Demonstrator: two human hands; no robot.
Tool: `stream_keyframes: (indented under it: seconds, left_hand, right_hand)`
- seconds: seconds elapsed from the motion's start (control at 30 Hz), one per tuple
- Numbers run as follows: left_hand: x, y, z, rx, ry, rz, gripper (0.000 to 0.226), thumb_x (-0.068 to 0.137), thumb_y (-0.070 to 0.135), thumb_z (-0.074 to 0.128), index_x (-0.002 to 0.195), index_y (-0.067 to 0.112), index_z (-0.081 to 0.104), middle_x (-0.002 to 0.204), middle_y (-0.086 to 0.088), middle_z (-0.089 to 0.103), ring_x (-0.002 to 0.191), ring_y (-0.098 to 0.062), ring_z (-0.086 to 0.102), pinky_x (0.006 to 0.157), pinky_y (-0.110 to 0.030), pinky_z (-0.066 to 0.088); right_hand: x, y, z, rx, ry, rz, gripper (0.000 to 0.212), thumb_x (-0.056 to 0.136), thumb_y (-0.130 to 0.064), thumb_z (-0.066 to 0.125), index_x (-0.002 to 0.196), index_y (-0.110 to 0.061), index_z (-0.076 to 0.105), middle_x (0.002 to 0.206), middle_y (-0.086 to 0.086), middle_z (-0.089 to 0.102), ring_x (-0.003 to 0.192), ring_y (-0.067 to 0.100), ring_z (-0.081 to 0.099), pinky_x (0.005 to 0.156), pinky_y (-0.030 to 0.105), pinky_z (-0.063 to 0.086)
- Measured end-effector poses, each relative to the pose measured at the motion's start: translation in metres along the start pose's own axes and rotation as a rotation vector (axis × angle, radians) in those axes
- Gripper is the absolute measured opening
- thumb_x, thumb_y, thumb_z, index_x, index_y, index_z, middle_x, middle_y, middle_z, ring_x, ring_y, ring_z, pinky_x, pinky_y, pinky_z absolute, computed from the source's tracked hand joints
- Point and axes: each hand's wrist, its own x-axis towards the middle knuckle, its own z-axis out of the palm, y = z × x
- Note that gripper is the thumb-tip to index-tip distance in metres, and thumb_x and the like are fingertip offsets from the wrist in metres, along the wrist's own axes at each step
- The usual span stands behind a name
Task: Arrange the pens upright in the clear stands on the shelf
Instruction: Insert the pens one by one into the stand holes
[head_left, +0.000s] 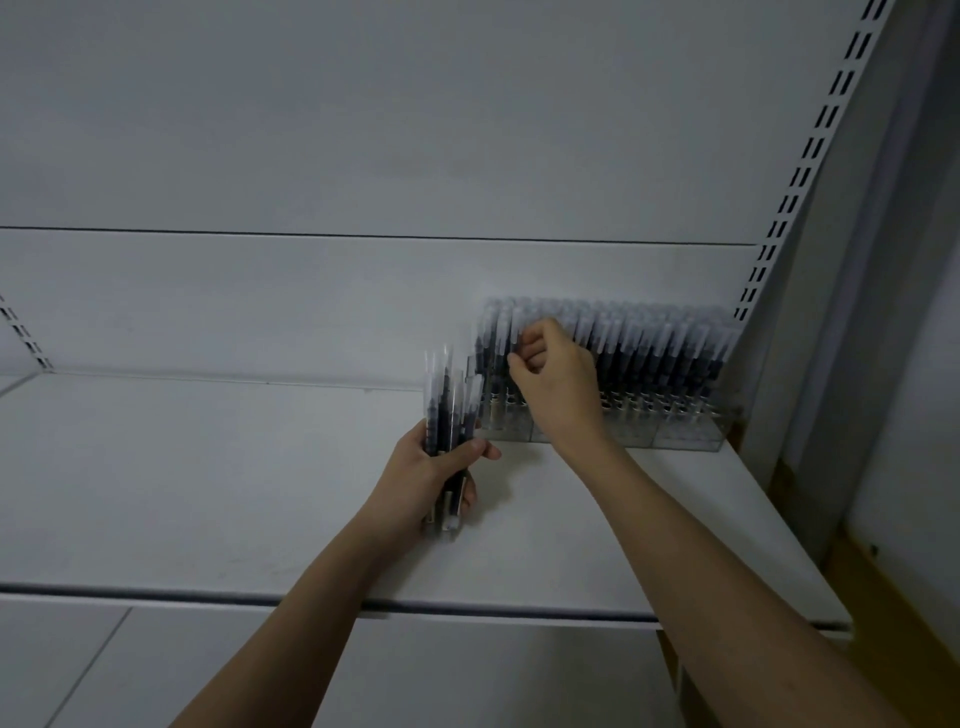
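Clear stands (685, 434) sit in a row at the back right of the white shelf (208, 483), packed with several dark pens with frosted caps (654, 353) standing upright. My left hand (431, 480) grips a bundle of pens (449, 410) upright, just left of the stands. My right hand (553, 374) reaches over the left part of the stands, its fingers curled around the cap of a pen (514, 332) standing there. The pen's lower part is hidden among the others.
A white back panel (363, 156) rises behind the shelf. A slotted upright (810, 156) runs along the right edge, close to the stands. The shelf's front lip (260, 597) crosses below my forearms. A yellowish frame (883, 597) shows at lower right.
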Motion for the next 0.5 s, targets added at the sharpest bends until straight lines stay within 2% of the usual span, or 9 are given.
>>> stream_keyframes:
  seconds: [0.13,0.27,0.4,0.5]
  left_hand:
    - [0.006,0.0,0.01,-0.044,0.051,0.008,0.02,0.095,0.009,0.062,0.114,0.001,0.058,0.094,-0.009,0.074,0.049,-0.022,0.054,0.047,-0.029,0.046]
    - [0.009,-0.005,0.02,-0.047,0.045,0.009,0.019,0.096,0.01,0.061,0.111,-0.001,0.058,0.097,-0.01,0.073,0.051,-0.023,0.054,0.049,-0.03,0.047]
    - [0.009,-0.006,0.021,-0.057,0.036,-0.001,0.019,0.096,0.011,0.061,0.112,0.002,0.059,0.097,-0.01,0.073,0.051,-0.023,0.054,0.047,-0.029,0.046]
    - [0.008,-0.006,0.021,-0.045,0.02,-0.009,0.02,0.096,0.013,0.062,0.112,0.002,0.059,0.096,-0.009,0.074,0.051,-0.022,0.055,0.047,-0.029,0.047]
  right_hand:
    - [-0.002,0.0,0.002,-0.036,0.02,-0.017,0.014,0.092,-0.009,0.066,0.102,-0.004,0.058,0.084,-0.001,0.057,0.077,0.017,0.058,0.072,0.035,0.054]
    - [-0.005,0.003,0.005,-0.079,-0.032,0.022,0.014,0.092,-0.008,0.066,0.102,-0.004,0.058,0.083,0.0,0.057,0.076,0.018,0.057,0.072,0.038,0.054]
    - [-0.01,0.006,0.002,-0.024,-0.015,0.059,0.019,0.091,-0.013,0.069,0.104,-0.008,0.056,0.09,-0.002,0.057,0.079,0.014,0.057,0.072,0.03,0.052]
    - [-0.026,0.009,-0.003,0.124,0.057,0.093,0.016,0.094,-0.018,0.066,0.104,-0.018,0.053,0.094,-0.004,0.057,0.08,0.007,0.056,0.071,0.02,0.048]
